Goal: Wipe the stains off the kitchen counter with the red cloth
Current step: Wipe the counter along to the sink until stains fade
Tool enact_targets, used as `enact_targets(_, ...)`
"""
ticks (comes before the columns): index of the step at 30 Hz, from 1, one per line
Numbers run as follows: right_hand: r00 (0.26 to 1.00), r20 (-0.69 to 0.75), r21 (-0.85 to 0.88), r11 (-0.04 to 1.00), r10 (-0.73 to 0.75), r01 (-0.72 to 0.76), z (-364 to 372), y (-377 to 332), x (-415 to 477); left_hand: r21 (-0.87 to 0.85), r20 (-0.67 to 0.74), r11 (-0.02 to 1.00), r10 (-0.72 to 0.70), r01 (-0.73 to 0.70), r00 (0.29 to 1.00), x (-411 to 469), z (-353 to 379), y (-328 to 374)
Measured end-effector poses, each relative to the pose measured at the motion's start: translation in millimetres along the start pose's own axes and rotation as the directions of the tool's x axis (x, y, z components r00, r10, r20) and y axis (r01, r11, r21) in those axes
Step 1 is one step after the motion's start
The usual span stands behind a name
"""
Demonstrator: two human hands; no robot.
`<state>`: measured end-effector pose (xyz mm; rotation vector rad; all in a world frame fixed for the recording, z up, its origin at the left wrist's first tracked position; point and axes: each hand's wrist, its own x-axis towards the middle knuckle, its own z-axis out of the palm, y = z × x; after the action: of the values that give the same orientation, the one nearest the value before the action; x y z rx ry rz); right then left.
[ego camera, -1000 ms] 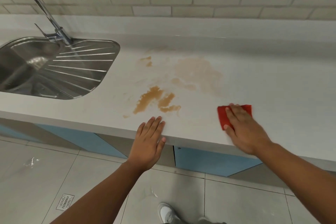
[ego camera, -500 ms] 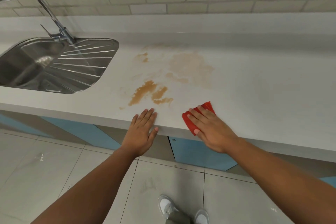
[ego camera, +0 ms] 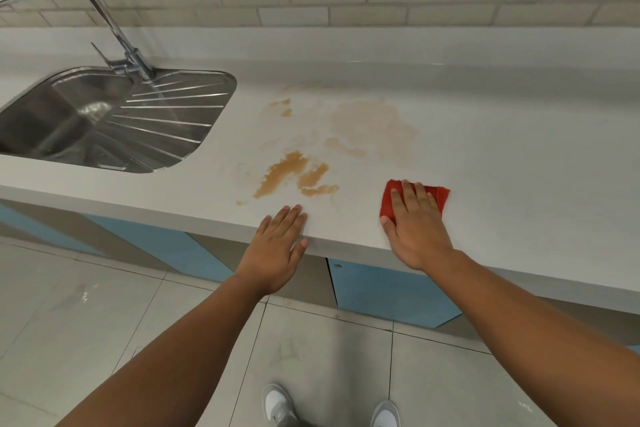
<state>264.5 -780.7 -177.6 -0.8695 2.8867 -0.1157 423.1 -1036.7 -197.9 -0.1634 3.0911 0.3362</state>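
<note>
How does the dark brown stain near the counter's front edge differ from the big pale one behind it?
The dark brown stain is saturated and streaky, with ragged edges; the pale stain is a faint, washed-out tan blur. The dark one is narrower and broken into patches; the pale one spreads wider as one cloud. The dark one lies just beyond the left hand; the pale one sits farther back, beyond the red cloth under the right hand. The cloth touches neither.
</note>
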Motion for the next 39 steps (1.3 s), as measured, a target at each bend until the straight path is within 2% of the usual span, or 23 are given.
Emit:
enact_targets(2, 1.0, 0.005, -0.005, 1.0, -0.018, 0.018, -1, -27, 15, -0.015, -0.005, 0.999, 0.038, -0.038, 0.999, 1, -2, -8)
enact_targets(6, 0.98, 0.031, -0.009, 0.981, -0.195, 0.195, 4, -90, 20, -0.103, -0.074, 0.991, 0.081, -0.088, 0.994, -1, -10, -20)
enact_targets(9, 0.962, 0.041, 0.0, 0.963, -0.27, 0.271, 9, -100, 10, -0.145, -0.194, 0.986, 0.052, -0.081, 0.98, -8, -21, -43)
enact_targets(11, 0.952, 0.024, 0.016, 0.952, -0.305, 0.305, 9, -79, 1, -0.163, -0.264, 0.985, 0.004, -0.048, 0.965, -13, -27, -62)
enact_targets(13, 0.964, 0.0, 0.024, 0.964, -0.266, 0.266, 9, -64, -5, -0.16, -0.316, 0.986, -0.018, -0.035, 0.949, -20, -33, -95)
enact_targets(15, 0.986, -0.035, 0.0, 0.987, -0.161, 0.161, 11, -59, -6, -0.141, -0.334, 0.99, -0.056, 0.009, 0.941, -23, -40, -128)
enact_targets(18, 0.997, -0.071, 0.004, 1.0, 0.02, -0.02, 17, -85, 8, -0.107, -0.304, 0.991, -0.112, 0.083, 0.946, -26, -44, -169)
enact_targets(21, 0.985, -0.081, 0.03, 0.988, 0.151, -0.149, 18, -122, 33, -0.045, -0.238, 0.995, -0.093, 0.084, 0.967, -27, -41, -192)
enact_targets(24, 0.989, -0.078, 0.042, 0.991, 0.129, -0.126, 18, -157, 50, 0.036, -0.157, 0.999, -0.032, 0.038, 0.987, -26, -33, -202)
enact_targets(27, 0.999, -0.046, 0.031, 0.999, -0.028, 0.029, 23, -186, 39, 0.038, -0.154, 0.999, -0.011, 0.017, 0.988, -28, -30, -206)
enact_targets(31, 0.986, -0.032, 0.049, 0.985, -0.164, 0.166, 25, -170, 16, 0.054, -0.159, 0.999, 0.008, 0.001, 0.987, -29, -32, -212)
enact_targets(36, 0.993, -0.081, 0.083, 0.994, 0.082, -0.076, 21, -145, 17, 0.088, -0.128, 0.996, 0.03, -0.018, 0.991, -18, -45, -223)
enact_targets(39, 0.987, -0.065, 0.073, 0.987, 0.148, -0.143, 20, -166, 38, 0.072, -0.099, 0.996, 0.066, -0.059, 0.993, -22, -41, -227)
